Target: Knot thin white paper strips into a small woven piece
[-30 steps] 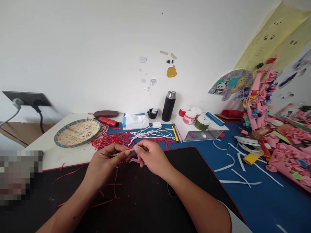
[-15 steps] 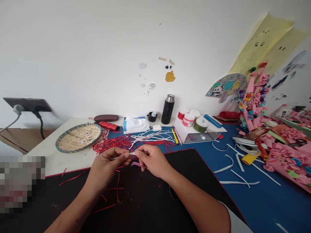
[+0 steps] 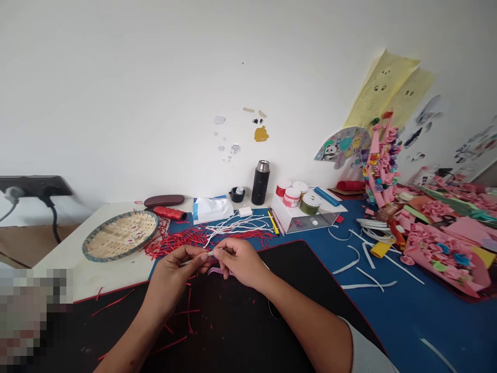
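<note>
Both hands meet over the far edge of the black mat (image 3: 306, 280). The left hand (image 3: 173, 272) pinches one end of a thin white strip (image 3: 210, 254) between its thumb and fingers. The right hand (image 3: 240, 259) pinches the other end, so the fingertips of the two hands nearly touch. The white strip is held just above the mat, not lying on it. A little pink strip (image 3: 217, 271) peeks out under the right hand, and I cannot tell if a finger holds it. Small red bits (image 3: 189, 311) lie on the mat near the left hand. Just past the far edge of the mat is a messy pile of red strips (image 3: 174, 241), with a bunch of white strips (image 3: 238, 224) on top of it. Past the far left corner of the mat sits a round woven basket (image 3: 116, 237). A black bottle (image 3: 261, 182) stands well behind the mat, by the wall. To the right of the mat, more loose white pieces (image 3: 361, 259) lie on the blue table (image 3: 407, 316).
</note>
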`<state>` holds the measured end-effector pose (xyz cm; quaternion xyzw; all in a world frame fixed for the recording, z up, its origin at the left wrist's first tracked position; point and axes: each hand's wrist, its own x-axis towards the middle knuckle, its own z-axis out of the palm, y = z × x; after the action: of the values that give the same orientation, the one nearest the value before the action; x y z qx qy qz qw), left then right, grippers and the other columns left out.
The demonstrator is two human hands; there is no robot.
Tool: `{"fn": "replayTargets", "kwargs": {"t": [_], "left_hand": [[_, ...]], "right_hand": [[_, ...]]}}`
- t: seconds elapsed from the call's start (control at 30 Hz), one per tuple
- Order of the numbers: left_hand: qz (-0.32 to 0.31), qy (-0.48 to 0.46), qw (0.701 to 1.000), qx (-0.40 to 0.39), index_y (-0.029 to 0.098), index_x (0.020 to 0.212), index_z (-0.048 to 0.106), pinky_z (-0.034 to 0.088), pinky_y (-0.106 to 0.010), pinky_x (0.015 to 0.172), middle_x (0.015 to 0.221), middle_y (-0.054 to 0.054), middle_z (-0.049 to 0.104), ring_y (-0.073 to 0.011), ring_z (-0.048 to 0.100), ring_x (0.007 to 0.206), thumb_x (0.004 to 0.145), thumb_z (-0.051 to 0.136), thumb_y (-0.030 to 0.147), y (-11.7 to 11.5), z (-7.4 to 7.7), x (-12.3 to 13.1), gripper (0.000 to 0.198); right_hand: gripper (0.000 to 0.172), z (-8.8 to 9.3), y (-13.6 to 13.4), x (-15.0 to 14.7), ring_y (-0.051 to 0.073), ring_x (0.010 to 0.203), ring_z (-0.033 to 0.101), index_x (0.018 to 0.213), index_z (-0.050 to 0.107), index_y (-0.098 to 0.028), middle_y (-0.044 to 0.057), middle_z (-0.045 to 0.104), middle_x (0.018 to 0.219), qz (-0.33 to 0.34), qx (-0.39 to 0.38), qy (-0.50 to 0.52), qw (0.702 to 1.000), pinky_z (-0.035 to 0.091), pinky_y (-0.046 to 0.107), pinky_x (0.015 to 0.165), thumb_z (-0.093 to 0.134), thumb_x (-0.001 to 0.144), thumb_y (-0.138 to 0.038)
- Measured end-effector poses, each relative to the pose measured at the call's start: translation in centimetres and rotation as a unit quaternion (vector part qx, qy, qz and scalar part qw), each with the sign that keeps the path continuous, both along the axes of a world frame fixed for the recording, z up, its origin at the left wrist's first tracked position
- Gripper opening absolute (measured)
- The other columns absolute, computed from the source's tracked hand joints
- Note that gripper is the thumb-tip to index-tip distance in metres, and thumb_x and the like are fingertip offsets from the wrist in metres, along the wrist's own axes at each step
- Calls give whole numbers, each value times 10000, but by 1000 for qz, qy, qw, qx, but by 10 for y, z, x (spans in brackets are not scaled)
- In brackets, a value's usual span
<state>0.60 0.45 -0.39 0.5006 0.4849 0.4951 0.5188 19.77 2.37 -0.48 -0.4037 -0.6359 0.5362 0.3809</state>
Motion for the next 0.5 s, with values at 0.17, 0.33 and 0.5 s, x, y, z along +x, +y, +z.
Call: {"fn": "replayTargets", "kwargs": {"t": [0.17, 0.33, 0.5], "left_hand": [[-17, -9, 1000, -7, 188, 918, 789, 551, -341, 775, 867, -66, 791, -236, 722, 794, 706, 895, 519, 2, 0, 3, 407], [-12, -14, 1000, -12, 201, 1005, 795, 559, -340, 763, 958, -79, 803, -234, 724, 788, 670, 918, 497, 4, -2, 2, 464], [-5, -9, 1000, -12, 198, 954, 810, 545, -307, 708, 896, -61, 793, -200, 694, 706, 667, 922, 496, 3, 1, 0, 429]], "right_hand": [[278, -1, 3, 2, 89, 462, 530, 935, 654, -166, -65, 579, 535, -5, 5, -3, 1000, 406, 207, 549, 610, 991, -434], [303, -3, 6, 4, 87, 431, 502, 920, 639, -169, -68, 571, 519, 2, -24, 16, 1000, 357, 205, 502, 629, 972, -467], [285, -3, 6, 5, 84, 422, 502, 911, 626, -168, -73, 557, 505, 1, -38, 28, 999, 346, 197, 487, 630, 968, -447]]}}
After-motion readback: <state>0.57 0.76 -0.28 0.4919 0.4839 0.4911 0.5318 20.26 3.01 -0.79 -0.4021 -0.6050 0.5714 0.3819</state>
